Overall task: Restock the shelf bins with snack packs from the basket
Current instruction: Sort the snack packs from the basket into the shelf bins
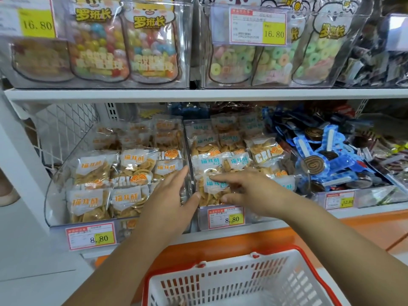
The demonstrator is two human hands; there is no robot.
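Note:
Both hands reach into the clear bins on the lower shelf. My right hand holds a blue-labelled snack pack at the front of the middle bin, index finger along its top and thumb under its lower edge. My left hand lies open with straight fingers against the clear divider between the orange-label bin and the middle bin, its thumb touching the pack's left side. Several orange-labelled packs fill the left bin. The white basket with red rim sits below, its visible part holding no packs.
Blue-wrapped swirl snacks fill the bin to the right. The upper shelf carries clear bins of candy bags with yellow price tags. A white wire side panel closes the shelf's left end. Price tags hang on the bin fronts.

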